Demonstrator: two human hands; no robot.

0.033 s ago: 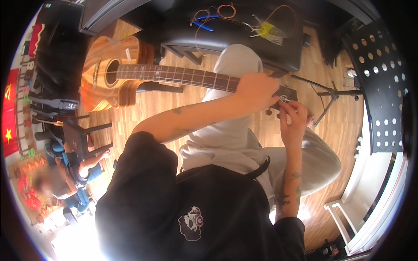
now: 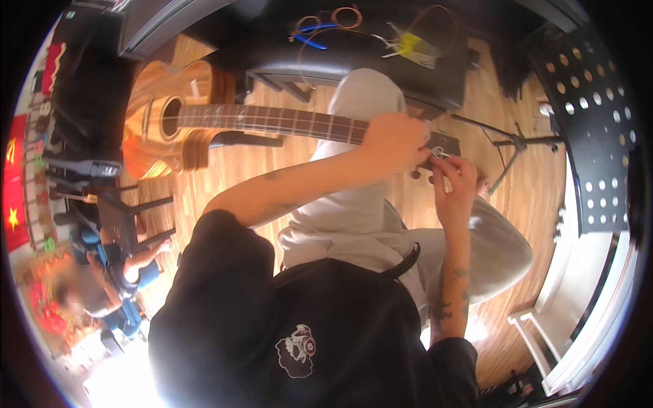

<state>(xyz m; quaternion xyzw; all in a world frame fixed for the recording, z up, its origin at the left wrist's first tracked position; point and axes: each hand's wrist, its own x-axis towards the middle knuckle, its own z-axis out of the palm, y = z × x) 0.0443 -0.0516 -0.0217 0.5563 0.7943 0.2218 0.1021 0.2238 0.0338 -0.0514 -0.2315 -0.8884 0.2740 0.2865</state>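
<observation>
An acoustic guitar (image 2: 153,102) lies across in front of me, its body at the left and its dark neck (image 2: 292,121) crossing my raised knee. My left hand (image 2: 398,143) is closed around the neck near the headstock (image 2: 449,144), knuckles up. My right hand (image 2: 454,178) meets the headstock from below, thumb and fingertips pinched together beside a pale looped mark or piece. What sits between those fingertips is too small to make out. Tuning pegs (image 2: 415,175) stick out along the near edge of the headstock.
On the black bench (image 2: 367,58) ahead lie blue-handled pliers (image 2: 311,41), coiled strings (image 2: 347,17) and a yellow-and-clear packet (image 2: 415,49). A perforated black music stand (image 2: 592,143) rises at right, its tripod legs (image 2: 520,143) spread over the wood floor. Another person (image 2: 112,285) sits at far left near a dark stool (image 2: 122,217).
The view has shifted slightly, moving the guitar and bench a little to the left in the picture. Both hands keep the same places on the guitar.
</observation>
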